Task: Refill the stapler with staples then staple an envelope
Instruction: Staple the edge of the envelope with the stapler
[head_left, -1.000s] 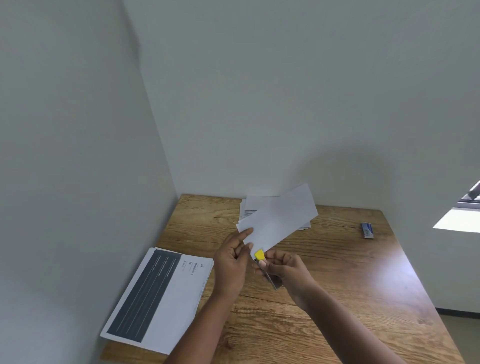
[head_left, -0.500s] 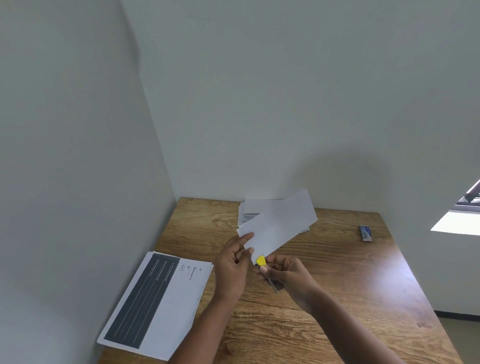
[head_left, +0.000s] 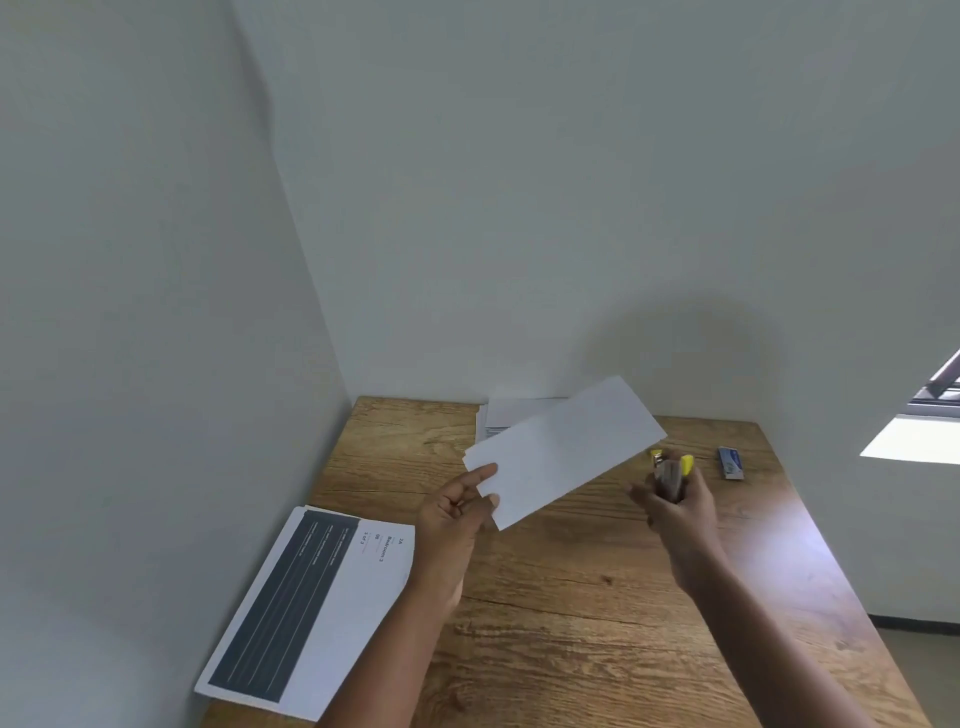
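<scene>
At the far left of the wooden counter (head_left: 597, 597) a printed sheet (head_left: 306, 608) with a dark panel lies flat, overhanging the near edge. Just right of it, the left hand (head_left: 457, 512) pinches the near-left corner of a white envelope (head_left: 563, 449) between thumb and fingers, holding it in the air, tilted up toward the right above a stack of papers (head_left: 511, 410) by the wall. Farther right, apart from the envelope, the right hand (head_left: 675, 506) curls round a small stapler (head_left: 670, 473) with a yellow tip, lifted off the counter. A small blue box (head_left: 730, 462), probably the staples, lies beyond it. With the stapler clear of the paper, the stapling step looks finished or between presses; no staple can be made out. The next move is likely either bringing the stapler's mouth over an envelope edge and squeezing, or setting both down.
</scene>
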